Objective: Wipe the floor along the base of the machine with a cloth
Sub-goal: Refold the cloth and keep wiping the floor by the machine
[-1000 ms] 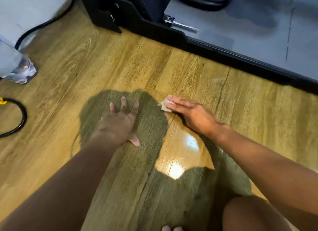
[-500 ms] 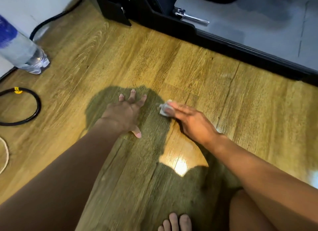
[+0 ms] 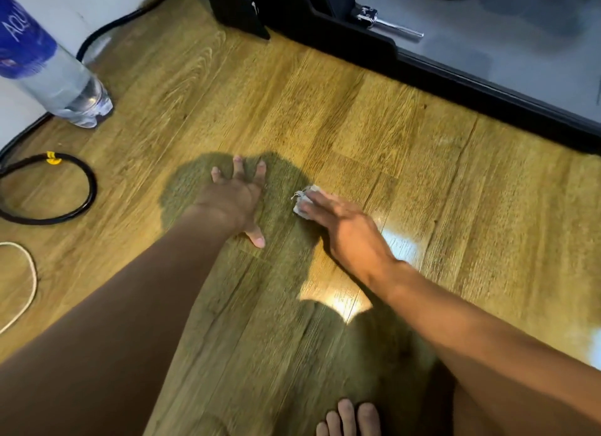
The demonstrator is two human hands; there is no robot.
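Left hand [image 3: 232,201] is flat on the wood floor [image 3: 341,110] at ctr frame, fingers straight & spread, thumb out to the side, holding nothing. Right hand [image 3: 344,227] is just beside it on the right, fingers straight & together, pressing a small crumpled white cloth [image 3: 300,202] onto the boards. The cloth pokes out from under the fingertips, w/ frayed threads at its left edge. It sits mid frame, well apart from the black machine base [image 3: 455,74] running across the upper right.

Vs half a sec ago, cloth & right hand sit a touch further left in the frame. The gap to the left hand looks approx the same, and that hand has stayed planted. More of the water bottle [image 3: 61,78] shows upper left, more of the white cord [image 3: 32,273] at the left edge, and more of the toes [image 3: 348,417] at btm. The black cable loop [image 3: 89,188] w/ a yellow tie lies at left.
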